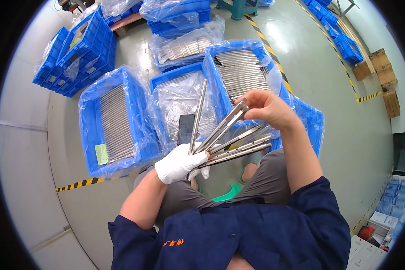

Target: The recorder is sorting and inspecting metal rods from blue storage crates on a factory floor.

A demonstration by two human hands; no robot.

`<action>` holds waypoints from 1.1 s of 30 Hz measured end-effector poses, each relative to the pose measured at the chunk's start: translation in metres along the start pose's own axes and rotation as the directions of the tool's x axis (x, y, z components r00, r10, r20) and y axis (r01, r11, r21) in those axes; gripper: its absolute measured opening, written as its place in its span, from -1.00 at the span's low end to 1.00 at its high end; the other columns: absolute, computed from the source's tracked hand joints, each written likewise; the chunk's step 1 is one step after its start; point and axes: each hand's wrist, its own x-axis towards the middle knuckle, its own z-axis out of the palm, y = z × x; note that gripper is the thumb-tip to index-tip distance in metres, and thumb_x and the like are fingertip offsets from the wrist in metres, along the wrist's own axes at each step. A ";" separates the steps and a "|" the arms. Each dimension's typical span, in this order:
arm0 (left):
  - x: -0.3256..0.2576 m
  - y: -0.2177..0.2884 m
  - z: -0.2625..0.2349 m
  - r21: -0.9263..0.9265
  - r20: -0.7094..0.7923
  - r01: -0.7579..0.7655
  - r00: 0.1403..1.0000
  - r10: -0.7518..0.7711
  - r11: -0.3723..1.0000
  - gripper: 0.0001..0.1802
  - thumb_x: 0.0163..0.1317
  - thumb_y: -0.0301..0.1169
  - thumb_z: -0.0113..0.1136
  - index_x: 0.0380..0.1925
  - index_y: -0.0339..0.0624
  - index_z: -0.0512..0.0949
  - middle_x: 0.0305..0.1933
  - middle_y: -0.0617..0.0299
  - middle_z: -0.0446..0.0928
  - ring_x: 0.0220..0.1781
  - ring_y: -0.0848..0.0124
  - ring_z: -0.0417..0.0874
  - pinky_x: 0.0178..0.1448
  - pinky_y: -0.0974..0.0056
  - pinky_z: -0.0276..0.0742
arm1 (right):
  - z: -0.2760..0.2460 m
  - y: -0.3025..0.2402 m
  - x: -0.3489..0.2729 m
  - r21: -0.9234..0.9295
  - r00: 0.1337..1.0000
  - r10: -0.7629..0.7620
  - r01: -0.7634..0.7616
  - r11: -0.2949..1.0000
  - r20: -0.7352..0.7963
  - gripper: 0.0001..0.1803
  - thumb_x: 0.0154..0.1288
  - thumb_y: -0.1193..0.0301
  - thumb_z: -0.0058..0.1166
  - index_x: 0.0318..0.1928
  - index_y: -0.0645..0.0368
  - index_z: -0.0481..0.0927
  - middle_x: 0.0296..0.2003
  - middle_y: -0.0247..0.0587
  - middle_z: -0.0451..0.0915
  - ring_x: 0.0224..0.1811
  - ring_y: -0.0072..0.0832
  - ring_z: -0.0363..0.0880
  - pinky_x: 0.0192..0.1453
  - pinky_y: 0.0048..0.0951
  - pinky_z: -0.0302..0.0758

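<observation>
In a white glove, my left hand [179, 164] is closed round the lower ends of several slim metal rails [238, 153] with rows of holes, spread like a fan. One rail [198, 118] stands apart from the others, pointing away from me. My bare right hand [269, 109] pinches the far ends of rails in the middle of the fan. Beyond it, a plastic-lined blue crate [210, 67] holds many rails in rows. A black phone [186, 128] lies on the plastic-covered middle crate [181, 69], just past my gloved hand.
At the left stands another lined blue crate [89, 150] of rails with a green paper slip [101, 154]. More blue crates [87, 49] are stacked at the far left. A green stool [238, 8] stands at the back. Cardboard boxes [384, 67] sit along the right wall.
</observation>
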 end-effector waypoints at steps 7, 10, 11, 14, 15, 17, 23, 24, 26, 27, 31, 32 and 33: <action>-0.003 0.006 0.003 0.115 0.001 0.022 1.000 -0.022 0.993 -0.70 0.16 -0.17 0.01 -0.48 -0.19 0.46 -0.65 0.29 0.49 -0.71 0.62 0.30 -0.63 0.47 0.21 | -0.008 0.001 0.002 0.148 0.989 -0.147 0.140 0.979 0.033 -0.64 -0.01 0.53 0.16 -0.12 0.23 0.47 -0.25 -0.15 0.56 -0.22 -0.50 0.54 -0.10 -0.52 0.46; 0.001 0.000 0.003 0.126 -0.005 -0.002 1.000 0.003 0.992 -0.69 0.16 -0.15 0.00 -0.49 -0.18 0.46 -0.65 0.29 0.50 -0.71 0.62 0.30 -0.63 0.46 0.22 | -0.009 -0.001 0.002 0.180 0.986 -0.143 0.127 0.975 0.082 -0.63 -0.02 0.53 0.16 -0.12 0.23 0.46 -0.25 -0.15 0.56 -0.22 -0.51 0.54 -0.11 -0.53 0.46; 0.001 0.000 0.003 0.128 -0.011 0.000 1.000 0.001 0.992 -0.68 0.16 -0.13 0.00 -0.52 -0.16 0.45 -0.65 0.29 0.50 -0.71 0.62 0.30 -0.63 0.46 0.21 | -0.009 -0.001 0.001 0.155 0.991 -0.122 0.112 0.981 0.053 -0.64 -0.04 0.58 0.17 -0.14 0.23 0.48 -0.25 -0.16 0.56 -0.23 -0.52 0.54 -0.11 -0.54 0.47; 0.002 -0.002 0.003 0.157 0.005 0.014 1.000 -0.015 0.988 -0.69 0.16 -0.13 0.00 -0.51 -0.16 0.45 -0.65 0.29 0.50 -0.72 0.61 0.30 -0.64 0.45 0.21 | -0.002 -0.008 -0.004 -0.031 0.993 -0.115 0.116 0.993 0.029 -0.64 -0.07 0.63 0.19 -0.17 0.21 0.50 -0.27 -0.18 0.56 -0.24 -0.54 0.53 -0.12 -0.56 0.47; 0.002 -0.003 0.003 0.154 0.004 0.014 1.000 -0.014 0.988 -0.69 0.16 -0.13 0.00 -0.51 -0.16 0.45 -0.65 0.29 0.50 -0.72 0.61 0.30 -0.64 0.45 0.21 | 0.000 -0.010 -0.004 -0.012 0.996 -0.084 0.084 0.996 0.010 -0.64 -0.09 0.66 0.19 -0.19 0.20 0.51 -0.30 -0.20 0.56 -0.24 -0.56 0.53 -0.11 -0.56 0.47; 0.003 -0.005 0.002 0.156 0.021 0.016 1.000 -0.019 0.988 -0.71 0.15 -0.14 0.01 -0.47 -0.16 0.44 -0.64 0.29 0.49 -0.74 0.61 0.30 -0.66 0.46 0.19 | 0.005 -0.005 -0.002 -0.023 0.996 -0.083 0.084 0.996 0.037 -0.64 -0.10 0.66 0.19 -0.19 0.20 0.51 -0.31 -0.21 0.56 -0.24 -0.57 0.53 -0.11 -0.55 0.47; 0.003 0.000 0.002 0.066 0.140 0.033 0.989 -0.042 0.997 -0.63 0.08 -0.10 0.14 -0.38 -0.22 0.46 -0.62 0.28 0.48 -0.67 0.60 0.36 -0.62 0.50 0.21 | -0.021 -0.009 -0.006 0.085 0.987 -0.158 0.157 0.984 0.005 -0.67 -0.03 0.53 0.18 -0.17 0.24 0.48 -0.32 -0.17 0.55 -0.26 -0.46 0.55 -0.11 -0.47 0.48; 0.003 -0.002 0.004 0.105 0.156 0.027 0.987 -0.043 0.994 -0.62 0.09 -0.11 0.13 -0.33 -0.23 0.46 -0.62 0.27 0.48 -0.67 0.60 0.37 -0.61 0.50 0.22 | -0.021 -0.008 -0.003 0.075 0.978 -0.206 0.207 0.975 -0.021 -0.67 0.01 0.48 0.16 -0.16 0.26 0.47 -0.33 -0.15 0.55 -0.26 -0.42 0.55 -0.10 -0.44 0.48; 0.002 -0.003 0.009 0.171 0.189 0.035 0.980 -0.067 0.985 -0.62 0.10 -0.12 0.13 -0.29 -0.23 0.46 -0.62 0.28 0.48 -0.66 0.61 0.37 -0.61 0.50 0.23 | -0.008 -0.002 0.005 0.131 0.996 -0.077 0.081 0.988 -0.032 -0.67 0.01 0.51 0.15 -0.15 0.26 0.46 -0.32 -0.15 0.55 -0.26 -0.41 0.55 -0.09 -0.41 0.48; 0.004 -0.009 0.009 0.182 0.210 0.043 0.974 -0.082 0.982 -0.62 0.09 -0.12 0.13 -0.28 -0.23 0.46 -0.61 0.29 0.47 -0.65 0.61 0.37 -0.60 0.49 0.23 | -0.004 0.003 0.010 0.173 0.997 -0.076 0.075 0.982 -0.003 -0.67 0.01 0.51 0.14 -0.15 0.26 0.46 -0.31 -0.14 0.55 -0.25 -0.42 0.55 -0.09 -0.40 0.48; 0.004 -0.010 0.012 0.187 0.265 0.026 0.961 -0.076 0.982 -0.64 0.09 -0.13 0.13 -0.32 -0.21 0.47 -0.62 0.31 0.46 -0.64 0.61 0.37 -0.60 0.49 0.24 | -0.006 0.001 0.007 0.146 0.987 -0.086 0.066 0.987 0.139 -0.53 -0.10 0.35 0.28 -0.14 0.22 0.46 -0.31 -0.14 0.56 -0.22 -0.42 0.54 -0.08 -0.44 0.48; 0.006 -0.012 0.012 0.226 0.280 0.025 0.956 -0.089 0.974 -0.65 0.10 -0.13 0.13 -0.32 -0.21 0.47 -0.62 0.32 0.45 -0.64 0.61 0.37 -0.60 0.49 0.24 | -0.007 0.000 0.004 0.145 0.987 -0.084 0.064 0.987 0.139 -0.53 -0.10 0.35 0.28 -0.14 0.22 0.46 -0.31 -0.14 0.56 -0.22 -0.42 0.54 -0.08 -0.44 0.48; 0.007 -0.013 0.013 0.264 0.293 0.023 0.951 -0.103 0.964 -0.65 0.10 -0.13 0.13 -0.33 -0.20 0.48 -0.62 0.32 0.45 -0.64 0.61 0.37 -0.60 0.49 0.24 | -0.009 0.000 0.003 0.121 0.987 -0.080 0.063 0.991 0.138 -0.54 -0.12 0.38 0.29 -0.16 0.22 0.47 -0.31 -0.15 0.56 -0.22 -0.44 0.54 -0.10 -0.48 0.48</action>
